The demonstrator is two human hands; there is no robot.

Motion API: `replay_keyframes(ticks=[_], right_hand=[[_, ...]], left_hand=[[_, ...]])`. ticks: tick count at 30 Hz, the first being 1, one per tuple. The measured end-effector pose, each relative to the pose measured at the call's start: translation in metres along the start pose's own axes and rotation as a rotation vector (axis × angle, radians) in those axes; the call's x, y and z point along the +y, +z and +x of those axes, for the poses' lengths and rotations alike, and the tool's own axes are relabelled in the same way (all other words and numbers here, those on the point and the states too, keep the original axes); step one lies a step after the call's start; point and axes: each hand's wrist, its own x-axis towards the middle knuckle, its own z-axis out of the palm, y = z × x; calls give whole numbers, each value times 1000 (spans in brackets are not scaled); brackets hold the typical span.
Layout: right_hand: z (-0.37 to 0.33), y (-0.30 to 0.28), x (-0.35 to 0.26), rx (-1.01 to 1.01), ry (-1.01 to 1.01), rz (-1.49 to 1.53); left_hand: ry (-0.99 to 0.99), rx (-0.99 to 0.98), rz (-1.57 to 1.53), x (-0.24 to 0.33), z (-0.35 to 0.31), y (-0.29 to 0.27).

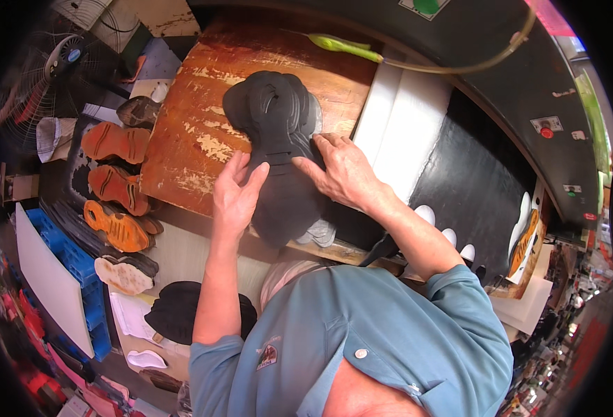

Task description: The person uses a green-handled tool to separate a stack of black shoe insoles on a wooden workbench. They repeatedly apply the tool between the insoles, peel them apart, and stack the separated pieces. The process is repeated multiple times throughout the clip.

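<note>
A stack of black sole-shaped pieces (278,139) lies on the worn wooden board in front of me, its layered edges fanned at the far end. My left hand (237,191) is beside the stack's left edge, thumb and fingers apart. On the opposite side, my right hand (341,170) rests its stretched fingertips and thumb against the stack's right edge. Neither hand is wrapped round a piece. Grey pieces (318,233) show from under the near right part of the stack.
The wooden board (181,160) has chipped paint. Orange and brown soles (116,142) line the left, near a fan (56,62) and a blue crate (70,257). Right of the board are a white strip (404,132) and a dark machine panel with a red button (546,132). A yellow-green air gun (341,47) lies at the back.
</note>
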Motion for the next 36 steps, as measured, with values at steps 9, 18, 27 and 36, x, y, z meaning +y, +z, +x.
replay_keyframes(ticks=[9, 18, 27, 36], right_hand=[[14, 2, 10, -115, 396, 497], [33, -2, -4, -253, 369, 702], [11, 9, -26, -95, 419, 1093], [9, -14, -73, 88, 102, 1565]], left_hand=[[-101, -44, -504, 5, -22, 16], [17, -64, -195, -17, -19, 21], [71, -16, -189, -22, -28, 27], [375, -127, 49, 95, -42, -24]])
